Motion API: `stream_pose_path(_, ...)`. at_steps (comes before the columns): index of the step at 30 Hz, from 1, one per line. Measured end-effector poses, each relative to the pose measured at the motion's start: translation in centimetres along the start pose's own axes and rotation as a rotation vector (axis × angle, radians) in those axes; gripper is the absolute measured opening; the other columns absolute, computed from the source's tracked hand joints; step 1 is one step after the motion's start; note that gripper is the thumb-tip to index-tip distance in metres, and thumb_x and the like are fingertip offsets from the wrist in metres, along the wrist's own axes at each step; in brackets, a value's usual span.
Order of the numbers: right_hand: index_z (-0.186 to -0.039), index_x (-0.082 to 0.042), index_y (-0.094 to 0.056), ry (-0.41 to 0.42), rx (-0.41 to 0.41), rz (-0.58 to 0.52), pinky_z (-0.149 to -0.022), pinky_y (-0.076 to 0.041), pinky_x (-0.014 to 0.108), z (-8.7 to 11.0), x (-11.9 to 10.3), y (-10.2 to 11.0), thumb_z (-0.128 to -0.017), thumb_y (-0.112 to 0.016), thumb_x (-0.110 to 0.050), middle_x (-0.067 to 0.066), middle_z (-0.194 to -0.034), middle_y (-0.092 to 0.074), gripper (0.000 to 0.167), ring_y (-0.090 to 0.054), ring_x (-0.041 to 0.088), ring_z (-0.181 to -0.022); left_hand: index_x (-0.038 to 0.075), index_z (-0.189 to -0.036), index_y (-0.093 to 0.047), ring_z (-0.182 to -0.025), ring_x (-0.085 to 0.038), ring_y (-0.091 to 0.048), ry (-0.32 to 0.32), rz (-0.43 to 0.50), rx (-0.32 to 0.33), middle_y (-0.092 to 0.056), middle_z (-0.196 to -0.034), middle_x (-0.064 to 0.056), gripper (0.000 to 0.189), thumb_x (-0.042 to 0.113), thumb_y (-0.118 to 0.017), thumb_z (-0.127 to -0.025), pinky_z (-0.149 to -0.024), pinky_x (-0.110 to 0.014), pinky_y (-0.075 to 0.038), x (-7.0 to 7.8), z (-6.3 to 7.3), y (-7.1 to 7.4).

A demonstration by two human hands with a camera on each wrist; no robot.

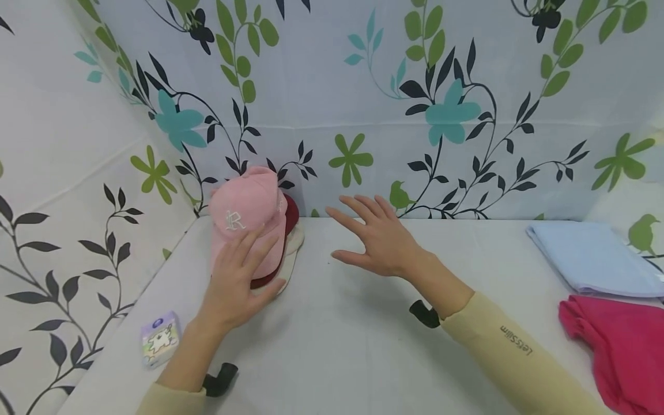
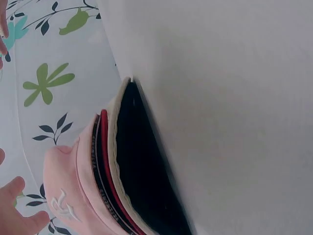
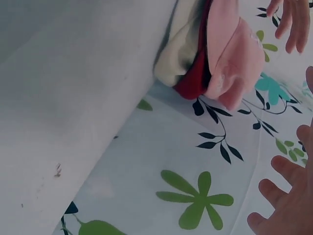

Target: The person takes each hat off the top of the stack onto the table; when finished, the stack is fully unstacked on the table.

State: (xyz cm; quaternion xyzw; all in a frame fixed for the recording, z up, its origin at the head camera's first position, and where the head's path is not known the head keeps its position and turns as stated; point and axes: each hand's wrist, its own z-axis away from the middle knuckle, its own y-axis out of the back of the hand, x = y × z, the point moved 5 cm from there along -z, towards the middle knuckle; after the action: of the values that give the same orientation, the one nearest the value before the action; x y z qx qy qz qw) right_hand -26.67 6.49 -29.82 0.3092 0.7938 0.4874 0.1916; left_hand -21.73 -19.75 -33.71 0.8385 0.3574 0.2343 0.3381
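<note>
A pink baseball cap with white embroidered lettering lies on top of a red cap and a cream cap, stacked at the table's back left. My left hand hovers in front of the pink cap with fingers spread, hiding part of its brim; the left wrist view shows a gap between the fingers and the cap. To the right of the stack, my right hand is held in the air above the table, fingers spread and holding nothing.
A small purple packet with a cartoon animal lies at the table's left side. Folded light blue cloth and crumpled crimson cloth lie at the right. Printed fabric hangs behind the white table.
</note>
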Motion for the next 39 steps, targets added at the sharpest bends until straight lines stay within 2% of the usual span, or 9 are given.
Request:
stream_pose_path(3, -0.158, -0.025, -0.036, -0.007, 0.007, -0.024, -0.119, -0.013, 0.059, -1.1, -0.2, -0.2, -0.095, -0.059, -0.057, 0.010, -0.159, -0.033, 0.074, -0.030, 0.034, -0.144, 0.019, -0.149, -0.048, -0.140, -0.041, -0.037, 0.006, 0.019, 0.034, -0.042, -0.154, -0.014, 0.068, 0.051, -0.060, -0.091, -0.108, -0.067, -0.028, -0.5, 0.1, 0.3)
stream_pose_path(10, -0.158, -0.022, -0.036, -0.047, 0.017, -0.096, -0.119, -0.018, 0.054, -3.6, -0.3, -1.1, -0.096, -0.062, -0.052, 0.011, -0.156, -0.038, 0.073, -0.035, 0.034, -0.140, 0.019, -0.150, -0.047, -0.136, -0.041, -0.041, 0.057, 0.048, 0.097, -0.042, -0.152, -0.017, 0.070, 0.062, -0.052, -0.095, -0.107, -0.065, -0.034, -1.9, 0.5, 1.0)
stream_pose_path(14, -0.158, -0.022, -0.035, -0.081, 0.000, -0.121, -0.118, -0.021, 0.051, -4.9, -0.1, -2.0, -0.097, -0.062, -0.052, 0.010, -0.155, -0.039, 0.074, -0.036, 0.033, -0.140, 0.013, -0.149, -0.046, -0.137, -0.041, -0.040, 0.097, 0.072, 0.097, -0.040, -0.154, -0.016, 0.070, 0.044, -0.066, -0.089, -0.107, -0.064, -0.035, -2.8, 1.0, 1.2)
stream_pose_path(17, -0.159, -0.022, -0.033, -0.110, -0.010, -0.150, -0.118, -0.022, 0.050, -5.8, 0.2, -2.7, -0.097, -0.062, -0.050, 0.011, -0.154, -0.041, 0.074, -0.037, 0.033, -0.140, 0.012, -0.151, -0.043, -0.139, -0.040, -0.037, 0.157, 0.098, 0.080, -0.037, -0.157, -0.015, 0.075, 0.030, -0.072, -0.084, -0.107, -0.066, -0.034, -3.5, 1.5, 1.1)
stream_pose_path(21, -0.159, -0.023, -0.033, -0.148, -0.010, -0.193, -0.118, -0.025, 0.049, -6.8, 0.6, -3.3, -0.097, -0.062, -0.048, 0.010, -0.154, -0.042, 0.073, -0.039, 0.031, -0.140, 0.013, -0.155, -0.038, -0.143, -0.039, -0.030, 0.259, 0.150, 0.062, -0.032, -0.160, -0.014, 0.080, 0.023, -0.075, -0.084, -0.106, -0.070, -0.032, -4.6, 2.1, 1.1)
stream_pose_path(25, -0.159, -0.022, -0.034, -0.171, -0.002, -0.251, -0.117, -0.030, 0.046, -7.9, 0.4, -3.8, -0.097, -0.062, -0.048, 0.008, -0.154, -0.042, 0.073, -0.039, 0.029, -0.140, 0.013, -0.156, -0.036, -0.143, -0.039, -0.029, 0.332, 0.191, 0.069, -0.032, -0.158, -0.014, 0.081, 0.023, -0.076, -0.086, -0.109, -0.068, -0.028, -5.5, 2.6, 1.3)
stream_pose_path(29, -0.159, -0.021, -0.034, -0.186, 0.011, -0.315, -0.115, -0.034, 0.044, -9.4, -0.2, -4.5, -0.097, -0.062, -0.050, 0.008, -0.154, -0.043, 0.073, -0.039, 0.026, -0.141, 0.012, -0.157, -0.034, -0.143, -0.037, -0.029, 0.379, 0.216, 0.078, -0.034, -0.157, -0.014, 0.081, 0.025, -0.075, -0.088, -0.111, -0.067, -0.025, -6.5, 2.9, 1.7)
stream_pose_path(33, -0.159, -0.022, -0.033, -0.195, 0.020, -0.358, -0.115, -0.033, 0.044, -10.9, -0.9, -5.1, -0.097, -0.062, -0.049, 0.007, -0.155, -0.042, 0.073, -0.039, 0.026, -0.141, 0.014, -0.158, -0.031, -0.144, -0.036, -0.027, 0.430, 0.246, 0.064, -0.032, -0.158, -0.013, 0.082, 0.027, -0.074, -0.089, -0.111, -0.068, -0.024, -7.4, 3.2, 1.8)
stream_pose_path(39, -0.161, -0.024, -0.029, -0.235, 0.000, -0.439, -0.115, -0.033, 0.046, -12.1, -1.4, -5.9, -0.098, -0.061, -0.048, 0.008, -0.157, -0.039, 0.074, -0.036, 0.028, -0.143, 0.014, -0.162, -0.021, -0.137, -0.046, -0.034, 0.559, 0.275, 0.020, -0.026, -0.160, -0.019, 0.089, 0.031, -0.074, -0.091, -0.103, -0.070, -0.034, -8.6, 4.3, 1.8)
